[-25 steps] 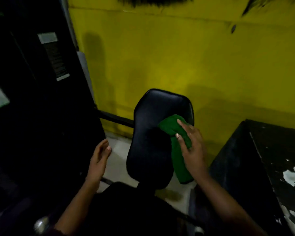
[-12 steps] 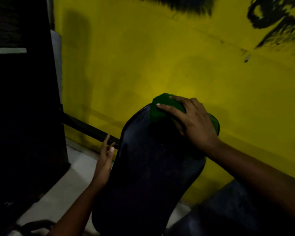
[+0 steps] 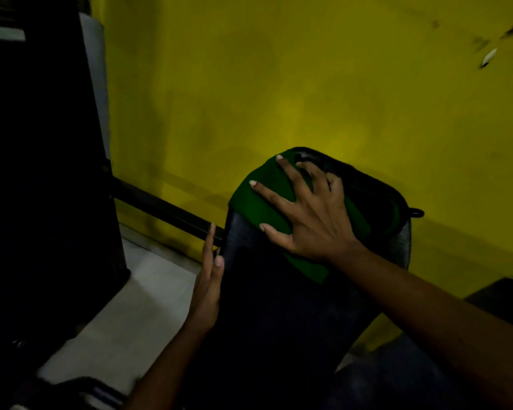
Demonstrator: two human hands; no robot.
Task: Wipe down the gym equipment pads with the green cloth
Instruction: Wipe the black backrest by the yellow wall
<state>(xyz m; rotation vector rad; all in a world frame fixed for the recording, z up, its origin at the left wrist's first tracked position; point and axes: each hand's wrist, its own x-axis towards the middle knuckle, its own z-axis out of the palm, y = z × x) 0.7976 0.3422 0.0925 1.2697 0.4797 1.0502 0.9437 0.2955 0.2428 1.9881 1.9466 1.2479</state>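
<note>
While our left hand [image 3: 209, 287] stays flat against the black seat pad's [image 3: 279, 315] edge, our right hand [image 3: 311, 216] now splays wide, pressing the green cloth [image 3: 258, 204] beneath its fingers across the pad's top.

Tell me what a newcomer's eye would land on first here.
The bright yellow wall fills the background. Against it, the green cloth stands out at the top of the black pad, pressed flat under the right hand with its fingers spread. The left hand rests straight-fingered against the pad's left edge.
</note>
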